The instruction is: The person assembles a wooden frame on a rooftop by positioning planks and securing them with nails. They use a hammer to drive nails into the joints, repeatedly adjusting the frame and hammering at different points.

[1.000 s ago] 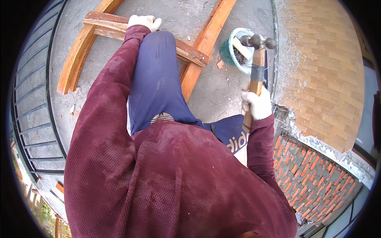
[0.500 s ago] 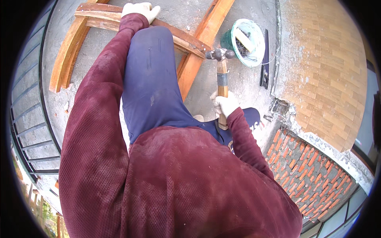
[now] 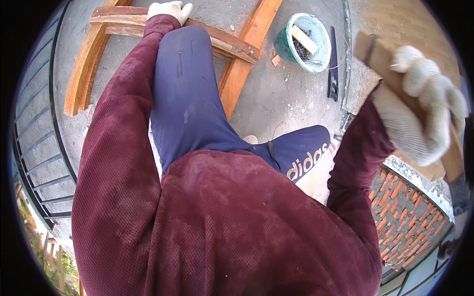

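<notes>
My left hand (image 3: 170, 11), in a white knit glove, is closed over a wooden crosspiece (image 3: 224, 43) beyond my raised knee. This crosspiece lies across a long orange-brown beam (image 3: 239, 79) on the right and a curved timber (image 3: 81, 81) on the left. Nail heads show at its ends. Raised at the far right, close to the camera, my gloved right hand (image 3: 419, 103) is wrapped round the wooden handle of a hammer (image 3: 452, 155). The hammer's head is blurred and partly lost in the dark rim at the right.
A green bucket (image 3: 284, 45) holding nails and a pale block stands right of the beam. Beside it lies a long dark narrow tool (image 3: 333, 69). Black metal railing (image 3: 53, 106) runs along the left; exposed brickwork (image 3: 407, 217) is at lower right. A brick chip (image 3: 276, 60) lies on the concrete.
My right hand has swung the hammer up and to the right, from above my lap to beside the camera. The left hand stays on the crosspiece.
</notes>
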The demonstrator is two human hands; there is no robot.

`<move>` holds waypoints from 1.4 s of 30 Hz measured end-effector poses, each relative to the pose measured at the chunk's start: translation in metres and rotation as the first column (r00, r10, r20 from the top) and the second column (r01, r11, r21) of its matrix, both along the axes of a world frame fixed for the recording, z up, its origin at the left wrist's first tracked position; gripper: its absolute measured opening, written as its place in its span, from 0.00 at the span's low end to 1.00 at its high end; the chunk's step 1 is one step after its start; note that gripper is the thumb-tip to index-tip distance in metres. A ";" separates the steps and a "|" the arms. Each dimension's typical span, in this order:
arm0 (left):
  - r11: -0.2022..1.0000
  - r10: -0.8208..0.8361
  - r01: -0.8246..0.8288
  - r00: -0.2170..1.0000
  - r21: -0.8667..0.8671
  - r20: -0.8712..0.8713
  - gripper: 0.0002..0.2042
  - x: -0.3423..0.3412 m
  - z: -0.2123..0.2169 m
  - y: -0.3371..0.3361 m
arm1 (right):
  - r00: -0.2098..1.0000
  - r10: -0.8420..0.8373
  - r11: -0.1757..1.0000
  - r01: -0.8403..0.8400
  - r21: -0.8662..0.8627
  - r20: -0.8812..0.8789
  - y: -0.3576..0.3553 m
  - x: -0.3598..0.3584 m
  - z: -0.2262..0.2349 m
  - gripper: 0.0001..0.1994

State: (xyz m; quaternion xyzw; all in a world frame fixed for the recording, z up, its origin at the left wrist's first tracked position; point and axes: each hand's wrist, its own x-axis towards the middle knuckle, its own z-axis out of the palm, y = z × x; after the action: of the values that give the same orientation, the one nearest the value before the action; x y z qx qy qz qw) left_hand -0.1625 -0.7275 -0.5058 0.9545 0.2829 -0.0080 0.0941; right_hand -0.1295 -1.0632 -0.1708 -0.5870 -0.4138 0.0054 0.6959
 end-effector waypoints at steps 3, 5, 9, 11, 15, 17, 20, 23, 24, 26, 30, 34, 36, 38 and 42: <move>1.000 -0.030 0.030 0.999 -0.006 0.011 0.28 0.002 0.000 -0.001 | 0.978 -0.163 0.587 -0.009 -0.810 -0.129 -0.104 -0.021 -0.176 0.09; 0.999 -0.036 0.038 0.998 -0.038 0.060 0.28 -0.005 0.007 0.000 | 0.530 -0.572 0.472 -0.412 -0.780 -0.626 -0.122 -0.048 -0.202 0.08; 1.000 -0.009 0.009 0.999 0.001 0.046 0.28 -0.001 -0.002 0.004 | 0.659 -0.452 0.581 -0.294 -0.759 -0.601 -0.086 -0.018 -0.109 0.13; 1.000 0.019 -0.020 0.999 0.024 0.028 0.28 -0.004 -0.001 0.005 | 0.800 -0.272 0.747 -0.174 -0.641 -0.534 -0.047 -0.005 -0.035 0.18; 0.999 0.002 -0.005 0.996 0.034 0.087 0.27 -0.001 -0.003 0.005 | 0.992 0.123 0.989 -0.123 -0.078 0.002 0.009 0.019 0.065 0.20; 0.999 -0.007 0.004 0.996 0.034 0.091 0.27 0.002 -0.001 0.007 | 0.970 0.224 0.971 -0.231 0.069 0.098 0.019 0.030 0.074 0.19; 1.000 -0.001 0.000 0.998 0.019 0.059 0.28 -0.012 -0.003 0.006 | 0.990 0.100 0.994 -0.095 -0.062 0.098 0.003 0.022 -0.013 0.18; 1.000 -0.019 0.020 0.999 -0.020 0.049 0.28 0.003 0.007 -0.002 | 0.936 -0.265 0.644 -0.006 -0.765 -0.231 -0.088 -0.034 -0.172 0.17; 0.988 -0.136 0.127 0.984 0.085 0.116 0.27 -0.001 -0.013 0.006 | 0.709 -0.436 0.558 -0.270 -0.785 -0.554 -0.097 -0.045 -0.194 0.17; 0.995 -0.039 0.043 0.998 -0.090 0.042 0.27 0.002 0.026 -0.007 | 0.548 -0.493 0.598 -0.351 -0.721 -0.676 -0.100 -0.043 -0.174 0.16; 0.998 0.033 -0.033 0.999 -0.056 -0.001 0.28 0.006 0.010 0.004 | 0.723 -0.269 0.762 -0.244 -0.600 -0.636 -0.061 -0.007 -0.060 0.16; 0.999 0.001 0.000 1.000 -0.044 0.026 0.28 0.006 0.003 0.007 | 0.968 0.135 0.980 -0.163 -0.118 -0.213 -0.007 0.025 0.058 0.20; 1.000 0.023 -0.023 0.999 -0.009 0.046 0.28 0.000 0.002 0.009 | 0.738 0.655 0.747 -0.601 0.284 -0.162 0.004 0.050 0.084 0.22; 1.000 -0.003 0.001 0.997 0.028 0.071 0.27 0.001 -0.001 0.007 | 0.898 0.439 0.882 -0.438 0.175 0.034 0.013 0.042 0.071 0.21; 0.997 -0.073 0.073 0.997 0.005 0.012 0.27 0.002 0.003 0.001 | 0.995 -0.097 0.757 0.088 -0.648 0.021 -0.069 -0.021 -0.141 0.20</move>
State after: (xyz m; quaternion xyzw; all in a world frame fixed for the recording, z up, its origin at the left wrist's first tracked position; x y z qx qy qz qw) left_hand -0.1603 -0.7264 -0.5031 0.9645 0.2471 -0.0049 0.0935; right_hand -0.1502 -1.1318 -0.3119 -0.8107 -0.3523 0.1176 0.4525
